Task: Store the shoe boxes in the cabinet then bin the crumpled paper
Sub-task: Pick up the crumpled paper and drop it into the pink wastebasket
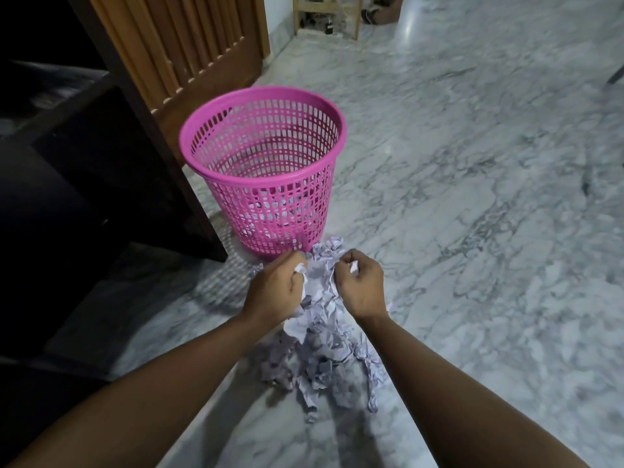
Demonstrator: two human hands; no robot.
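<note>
Two hands work over a heap of crumpled paper [320, 346] on the marble floor [472, 231]. Left hand [275, 285] has its grip curled tight around a paper wad; right hand [361, 285] likewise pinches a scrap. Pink mesh bin [263, 170] stands upright just beyond the heap, beside a wooden cabinet [175, 55].
</note>
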